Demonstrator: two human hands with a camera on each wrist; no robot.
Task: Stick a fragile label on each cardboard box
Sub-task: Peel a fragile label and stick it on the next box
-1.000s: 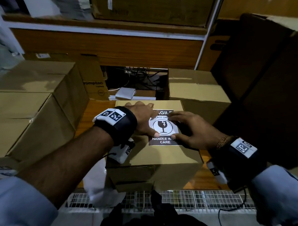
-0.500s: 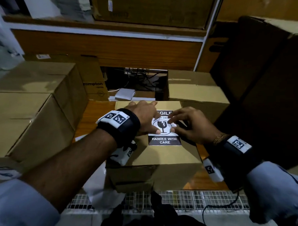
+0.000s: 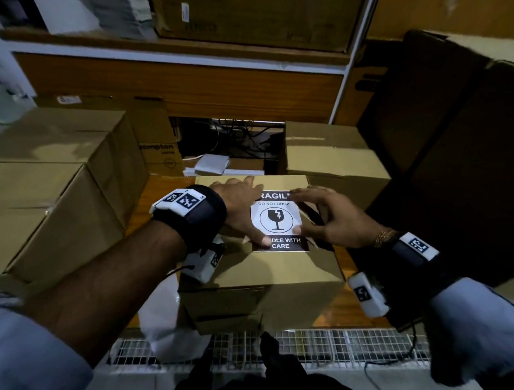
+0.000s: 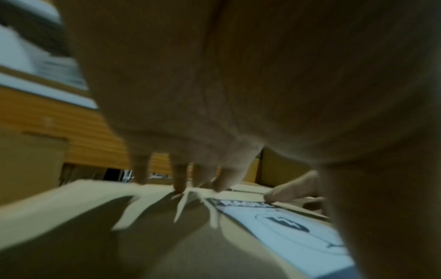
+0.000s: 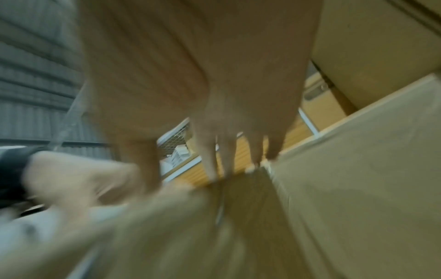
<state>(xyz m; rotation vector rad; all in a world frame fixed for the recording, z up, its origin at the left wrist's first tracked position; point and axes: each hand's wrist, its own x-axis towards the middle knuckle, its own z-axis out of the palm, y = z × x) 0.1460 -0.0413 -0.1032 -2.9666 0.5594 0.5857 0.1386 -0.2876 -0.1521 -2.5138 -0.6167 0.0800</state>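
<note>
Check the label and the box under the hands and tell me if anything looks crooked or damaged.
Nothing stands out. The fragile label lies flat and square on the cardboard box, with no visible creases or tears where uncovered; the left hand and right hand cover its side edges.

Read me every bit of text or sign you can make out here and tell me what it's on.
"RAGIL", first letter hidden by the left hand, last cut off: label on the box.
"DO NOT DROP": label.
Broken-glass sign: label.
"DLE WITH CARE", start covered: label.
"rompton", first letter unclear: rear box.
Shelf stickers, wristband codes: unreadable.
</note>
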